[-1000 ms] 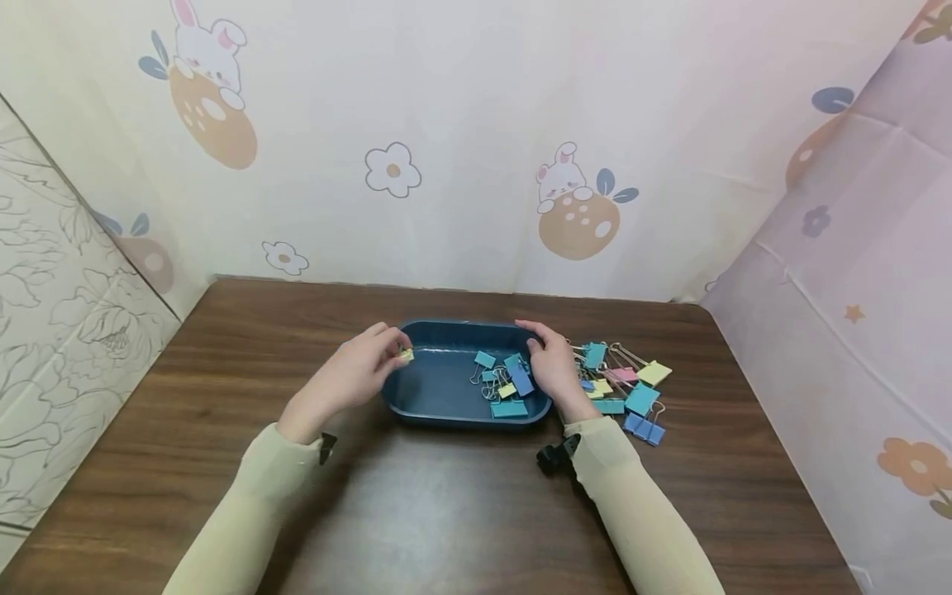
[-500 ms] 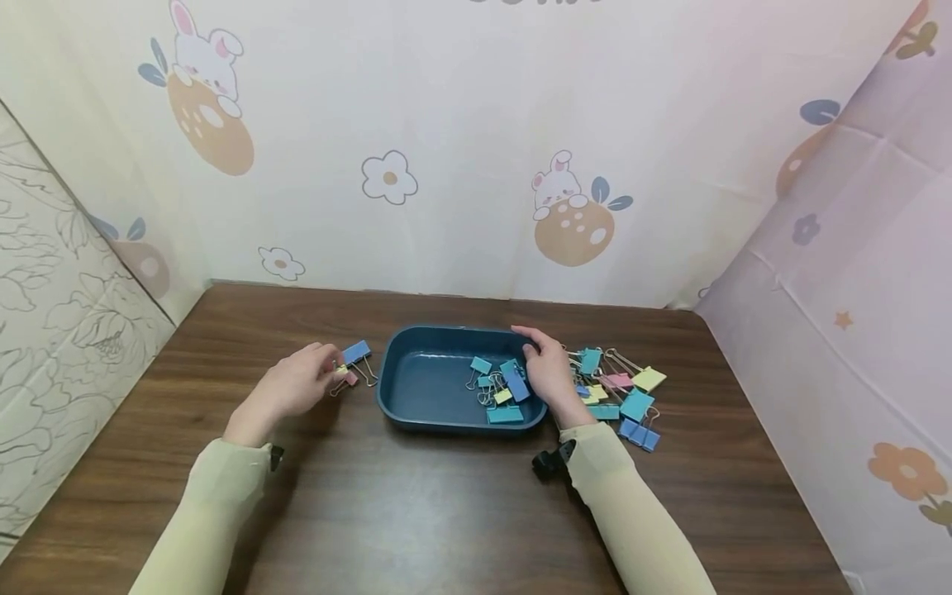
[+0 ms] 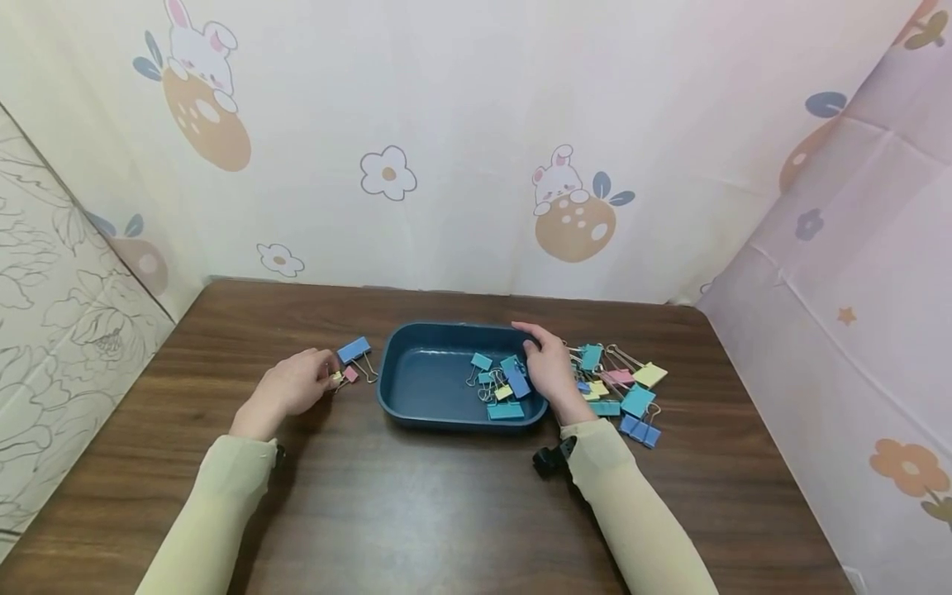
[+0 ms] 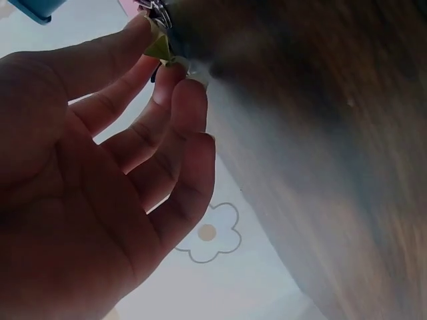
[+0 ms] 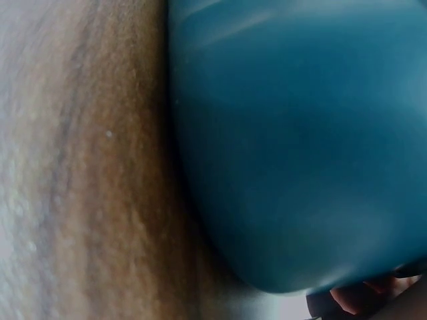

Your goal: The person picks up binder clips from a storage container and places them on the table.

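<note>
In the head view, my left hand (image 3: 290, 386) is low over the left part of the table. It pinches a small yellow binder clip (image 4: 159, 49) between thumb and fingertips, as the left wrist view shows. Right beside it lie a small pink binder clip (image 3: 350, 374) and a larger blue binder clip (image 3: 354, 350). My right hand (image 3: 552, 369) grips the right end of a dark blue tray (image 3: 424, 423), thumb inside the rim. Inside the tray, teal, blue and yellow binder clips (image 3: 506, 411) gather at the right end. The right wrist view shows the tray's outer wall (image 5: 293, 133) close up.
Right of the tray lies a loose heap of several binder clips, among them a teal one (image 3: 637, 401), a yellow one (image 3: 650, 374) and a blue one (image 3: 640, 431). A patterned curtain (image 3: 461, 99) hangs behind the wooden table (image 3: 439, 512).
My left hand has moved left from the tray's left rim with the yellow binder clip, down to beside the pink and blue clips. My right hand stays on the tray.
</note>
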`<state>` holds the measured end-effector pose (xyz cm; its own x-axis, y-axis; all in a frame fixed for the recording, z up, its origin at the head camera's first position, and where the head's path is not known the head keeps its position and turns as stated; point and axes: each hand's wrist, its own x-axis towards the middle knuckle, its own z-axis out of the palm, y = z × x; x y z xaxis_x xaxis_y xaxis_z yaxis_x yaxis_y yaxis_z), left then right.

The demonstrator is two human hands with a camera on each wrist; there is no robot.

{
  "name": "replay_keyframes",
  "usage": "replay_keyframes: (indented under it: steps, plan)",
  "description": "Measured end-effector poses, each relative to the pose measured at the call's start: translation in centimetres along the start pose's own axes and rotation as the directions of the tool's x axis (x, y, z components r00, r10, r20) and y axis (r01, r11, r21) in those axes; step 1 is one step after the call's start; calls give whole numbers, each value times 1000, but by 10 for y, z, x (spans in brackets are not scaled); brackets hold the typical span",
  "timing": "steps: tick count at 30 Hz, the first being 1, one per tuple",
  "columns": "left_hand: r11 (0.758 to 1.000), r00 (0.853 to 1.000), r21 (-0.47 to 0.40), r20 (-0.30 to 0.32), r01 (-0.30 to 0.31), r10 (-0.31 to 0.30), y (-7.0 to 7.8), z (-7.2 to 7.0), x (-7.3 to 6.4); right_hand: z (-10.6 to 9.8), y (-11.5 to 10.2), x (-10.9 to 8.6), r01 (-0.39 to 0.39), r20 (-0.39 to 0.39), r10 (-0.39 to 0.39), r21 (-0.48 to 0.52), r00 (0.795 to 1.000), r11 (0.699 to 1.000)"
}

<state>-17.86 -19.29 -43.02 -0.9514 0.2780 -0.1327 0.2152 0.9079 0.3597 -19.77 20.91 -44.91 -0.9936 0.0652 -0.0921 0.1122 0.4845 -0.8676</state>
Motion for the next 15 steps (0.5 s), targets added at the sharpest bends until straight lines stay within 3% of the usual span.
replay_keyframes:
  steps: [6,15]
  plan:
    - [1000,1000,-17,6,2,-2,1,-6,-3,-1,-1,0,-1,1,1,0,1000,1000]
    - [996,993,-42,-95,-73,69,23,-10,0,0,-2,0,-11,4,11,-5,1000,1000]
